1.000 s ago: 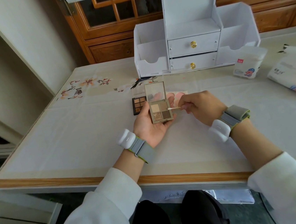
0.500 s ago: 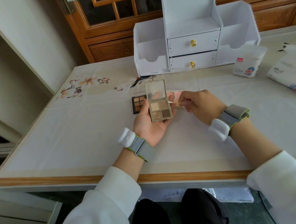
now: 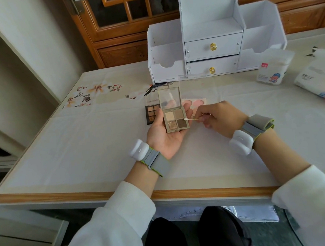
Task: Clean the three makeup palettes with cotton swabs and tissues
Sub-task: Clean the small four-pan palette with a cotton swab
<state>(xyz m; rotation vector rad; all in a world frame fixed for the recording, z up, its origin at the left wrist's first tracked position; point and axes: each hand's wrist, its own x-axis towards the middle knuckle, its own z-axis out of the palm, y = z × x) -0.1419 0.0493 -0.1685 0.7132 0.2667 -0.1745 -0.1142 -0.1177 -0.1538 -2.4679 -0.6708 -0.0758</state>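
My left hand (image 3: 164,136) holds an open four-pan eyeshadow palette (image 3: 175,119) in its palm, clear lid upright. My right hand (image 3: 220,118) pinches a cotton swab (image 3: 191,119), whose white tip touches the palette's right edge between the two right pans. A dark brown palette (image 3: 151,115) lies on the table just left of my left hand, partly hidden by it. A pink blush palette (image 3: 198,103) with a clear raised lid lies behind my hands, partly covered.
A white desk organizer (image 3: 215,43) with two drawers stands at the back. To its right are a cotton swab container (image 3: 273,69) and a tissue pack (image 3: 322,82). The table (image 3: 80,147) has a pale floral cloth and a wooden front edge.
The swab tip has shifted along the palette's right side, up and then back down toward the lower right pan. My left hand keeps the palette nearly still.
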